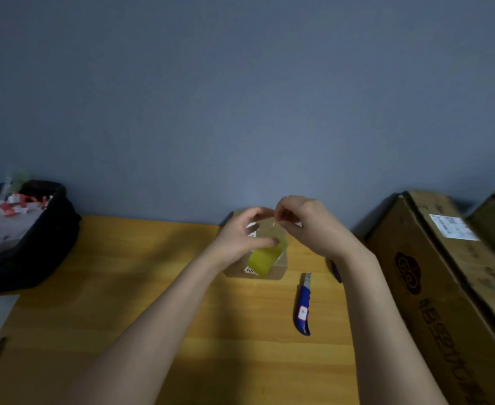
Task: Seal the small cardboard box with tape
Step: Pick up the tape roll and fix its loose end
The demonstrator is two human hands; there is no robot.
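A small brown cardboard box (279, 266) with white labels stands on the wooden table (123, 287) near the wall. A yellowish translucent tape roll (265, 258) is held above it in my left hand (240, 238), whose thumb presses on the roll. My right hand (304, 223) pinches the free end of the tape between thumb and forefinger, just above and behind the roll. Both hands hide much of the box's top.
A blue utility knife (304, 305) lies on the table right of the box. Large cardboard cartons (433, 273) stand along the right edge. A black bin (21, 238) with paper scraps sits at the left. A grey wall is directly behind.
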